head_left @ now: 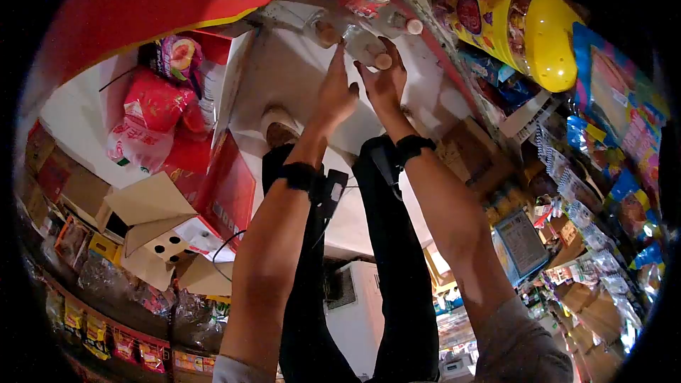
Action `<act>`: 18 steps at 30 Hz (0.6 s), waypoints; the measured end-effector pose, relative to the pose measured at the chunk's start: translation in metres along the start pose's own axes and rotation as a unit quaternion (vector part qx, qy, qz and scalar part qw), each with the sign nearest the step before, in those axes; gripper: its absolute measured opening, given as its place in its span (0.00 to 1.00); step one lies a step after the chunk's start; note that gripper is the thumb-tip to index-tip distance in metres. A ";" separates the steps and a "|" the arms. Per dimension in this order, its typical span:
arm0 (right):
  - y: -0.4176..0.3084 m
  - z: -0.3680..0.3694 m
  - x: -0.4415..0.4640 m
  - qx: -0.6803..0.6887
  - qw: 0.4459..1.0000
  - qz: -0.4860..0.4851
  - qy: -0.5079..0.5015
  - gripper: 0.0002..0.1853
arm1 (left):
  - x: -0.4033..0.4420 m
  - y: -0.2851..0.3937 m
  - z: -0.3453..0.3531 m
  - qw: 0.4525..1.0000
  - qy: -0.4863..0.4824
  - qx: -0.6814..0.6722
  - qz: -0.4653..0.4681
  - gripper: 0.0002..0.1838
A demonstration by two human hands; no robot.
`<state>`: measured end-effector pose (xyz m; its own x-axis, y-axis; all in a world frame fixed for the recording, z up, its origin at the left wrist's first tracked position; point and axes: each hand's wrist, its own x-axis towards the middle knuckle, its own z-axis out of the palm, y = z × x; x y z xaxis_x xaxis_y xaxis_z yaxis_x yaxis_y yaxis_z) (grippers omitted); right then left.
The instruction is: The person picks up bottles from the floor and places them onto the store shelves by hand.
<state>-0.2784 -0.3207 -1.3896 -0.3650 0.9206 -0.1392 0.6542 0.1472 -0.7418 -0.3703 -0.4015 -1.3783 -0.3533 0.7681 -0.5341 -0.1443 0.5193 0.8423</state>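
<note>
My right hand (386,84) is wrapped around a clear plastic bottle (362,42) with a pale cap, held tilted with the cap toward me. Beside it, my left hand (336,93) has its fingers stretched out, the fingertips close to the bottle's left side; whether they touch it I cannot tell. Another clear container (323,30) is just left of the held bottle. Beyond my hands lie a bottle with a red label (362,4) and white cap, and a clear bottle with a white cap (414,26).
On the left, an open box (225,191) and red plastic bags (152,103) sit near a red surface (163,7). Large yellow bottles (546,42) and hanging snack packets (596,206) line the right. A cardboard box (472,156) stands right of my legs.
</note>
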 end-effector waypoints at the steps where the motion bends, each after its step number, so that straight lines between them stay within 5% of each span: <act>1: -0.001 0.001 0.000 -0.055 0.997 -0.048 0.035 0.37 | 0.006 -0.001 0.005 0.999 0.010 0.033 0.028 0.46; 9: -0.037 -0.052 -0.036 -0.122 0.990 0.048 -0.059 0.30 | -0.042 0.035 -0.015 0.974 0.027 0.204 0.093 0.36; 11: -0.063 -0.085 -0.057 -0.163 0.976 0.074 -0.125 0.31 | -0.072 0.064 -0.024 0.957 -0.039 0.274 0.091 0.38; 13: -0.096 -0.123 -0.083 -0.063 0.984 0.099 -0.131 0.33 | -0.111 0.087 -0.025 0.950 -0.035 0.287 0.118 0.47; 15: -0.134 -0.166 -0.105 -0.099 0.980 0.065 -0.161 0.36 | -0.152 0.120 -0.032 0.969 -0.131 0.201 0.060 0.51; 18: -0.209 -0.240 -0.132 -0.070 0.958 0.172 -0.216 0.38 | -0.221 0.199 -0.041 0.970 -0.155 0.185 0.039 0.51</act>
<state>-0.2081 -0.3865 -1.0588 -0.3320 0.6916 -0.6415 0.8569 -0.0631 -0.5116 -0.3590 -0.4830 -1.0895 -0.0471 0.8559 -0.5150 0.2324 0.5108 0.8277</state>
